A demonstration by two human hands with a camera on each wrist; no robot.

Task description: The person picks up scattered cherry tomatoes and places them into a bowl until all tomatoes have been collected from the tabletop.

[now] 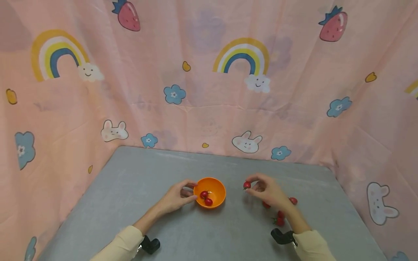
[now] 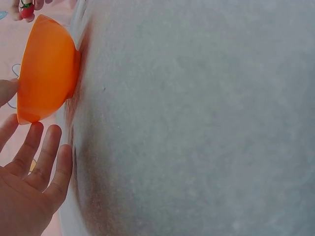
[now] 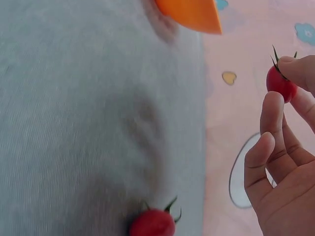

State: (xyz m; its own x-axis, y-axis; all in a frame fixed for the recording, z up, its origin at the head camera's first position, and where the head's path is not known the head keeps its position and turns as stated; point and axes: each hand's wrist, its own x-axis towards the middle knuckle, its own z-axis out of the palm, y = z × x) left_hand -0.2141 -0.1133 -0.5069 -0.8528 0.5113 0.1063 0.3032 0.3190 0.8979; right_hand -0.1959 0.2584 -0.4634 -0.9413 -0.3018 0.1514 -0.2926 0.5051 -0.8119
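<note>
My left hand (image 1: 174, 197) touches the left side of a small orange bowl (image 1: 222, 194), its thumb and fingers spread along the rim. In the left wrist view, the visible fingers (image 2: 49, 152) are fairly straight against or beside the bowl (image 2: 49, 69). Two red cherry tomatoes (image 1: 208, 201) lie inside the bowl. To the right of the bowl, my right hand (image 1: 269, 190) pinches a cherry tomato (image 1: 247, 185) by thumb and fingertips, above the table. The right wrist view shows this tomato (image 3: 281, 84) with green sepals at its stem end.
Several more cherry tomatoes (image 1: 293, 200) lie on the grey table (image 1: 241, 235) below and around my right forearm, some partly hidden by it. One tomato (image 3: 152, 223) shows near the right wrist camera. A pink patterned curtain (image 1: 209, 119) encloses the table's back and sides.
</note>
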